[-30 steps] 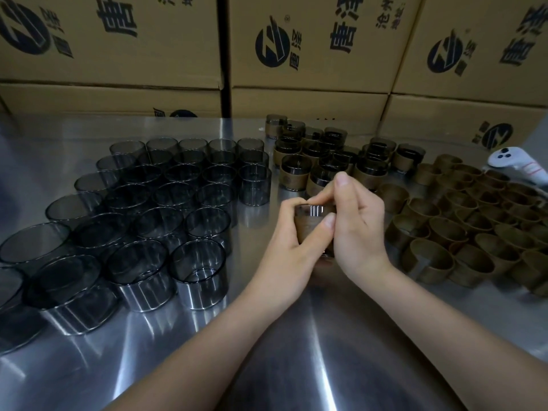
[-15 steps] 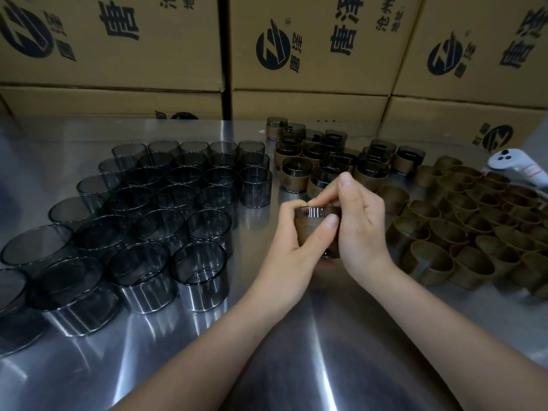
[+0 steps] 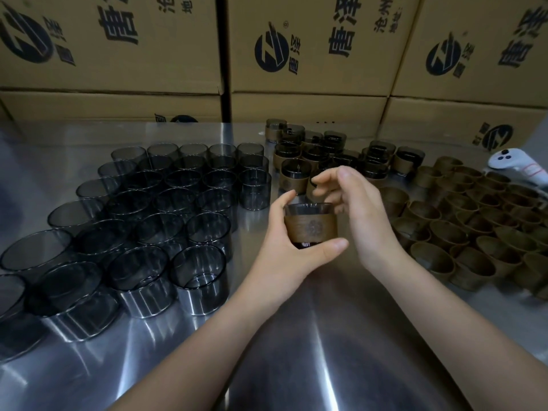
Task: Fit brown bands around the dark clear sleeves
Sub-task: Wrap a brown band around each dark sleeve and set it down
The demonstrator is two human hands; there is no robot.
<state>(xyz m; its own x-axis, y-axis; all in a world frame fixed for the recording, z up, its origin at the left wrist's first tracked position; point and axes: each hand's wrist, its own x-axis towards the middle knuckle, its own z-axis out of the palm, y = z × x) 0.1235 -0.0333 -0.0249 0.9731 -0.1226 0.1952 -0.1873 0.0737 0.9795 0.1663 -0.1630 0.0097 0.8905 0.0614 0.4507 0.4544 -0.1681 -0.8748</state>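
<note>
— While the left hand (image 3: 284,256) grips it above the table (image 3: 296,336), which way does the sleeve (image 3: 308,209) point?

— Upright, long axis vertical, open mouth up. It sits mid-table, between both hands. A band (image 3: 310,228) wraps its middle, with dark rim showing above and a sliver below.

— And the fingers?

— The left thumb (image 3: 329,248) hooks across the lower front edge and the fingers curl round the far left side, a full hold. The right hand (image 3: 364,221) hangs just beside the sleeve's right side, fingers loosely bent and parted, holding nothing. Whether its palm touches the band, I cannot tell.

— What surrounds them?

— Bare sleeves (image 3: 166,209) stand in rows to the left, mouths up. Banded sleeves (image 3: 314,152) cluster behind the hands, and the right fingers cover part of the nearest ones. Loose bands (image 3: 474,226) crowd the right side. A white controller (image 3: 516,164) lies at the far right edge, and boxes (image 3: 311,46) wall off the back of the table.
</note>
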